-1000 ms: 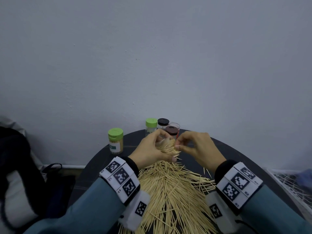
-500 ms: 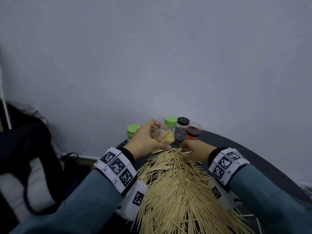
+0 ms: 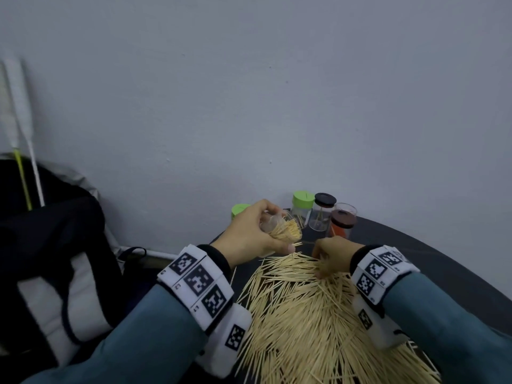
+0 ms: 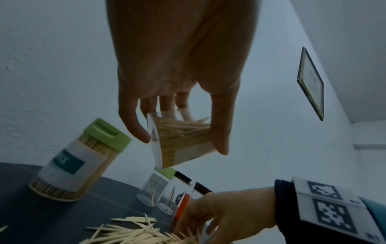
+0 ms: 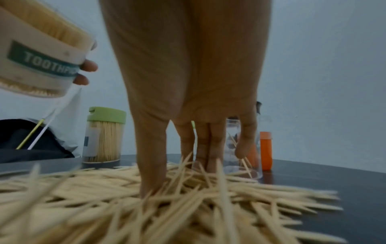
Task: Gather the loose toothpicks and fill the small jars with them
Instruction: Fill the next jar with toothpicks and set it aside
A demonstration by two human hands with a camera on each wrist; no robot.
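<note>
My left hand (image 3: pixel 249 234) grips a clear, lidless jar (image 3: pixel 279 228) packed with toothpicks and holds it tilted above the table's far edge. The left wrist view shows thumb and fingers curled round the jar (image 4: pixel 183 140). Its label shows in the right wrist view (image 5: pixel 41 54). My right hand (image 3: pixel 332 256) rests on the far end of the loose toothpick pile (image 3: pixel 304 314), fingers (image 5: pixel 200 148) pointing down into the sticks; I see none pinched. Behind stand a full green-lidded jar (image 5: pixel 104 135), a nearly empty green-lidded jar (image 3: pixel 303 206), a black-lidded jar (image 3: pixel 322 212) and an orange jar with a brown lid (image 3: pixel 342 224).
The round dark table (image 3: pixel 429 267) stands against a plain wall. An open clear cup (image 3: pixel 346 209) stands behind the orange jar. A black bag (image 3: pixel 55 245) lies to the left below the table, with thin white rods (image 3: pixel 16 106) leaning on the wall.
My right hand has left the jar's mouth and dropped onto the pile. My left hand has raised the filled jar a little and keeps it tilted. The head view has swung left.
</note>
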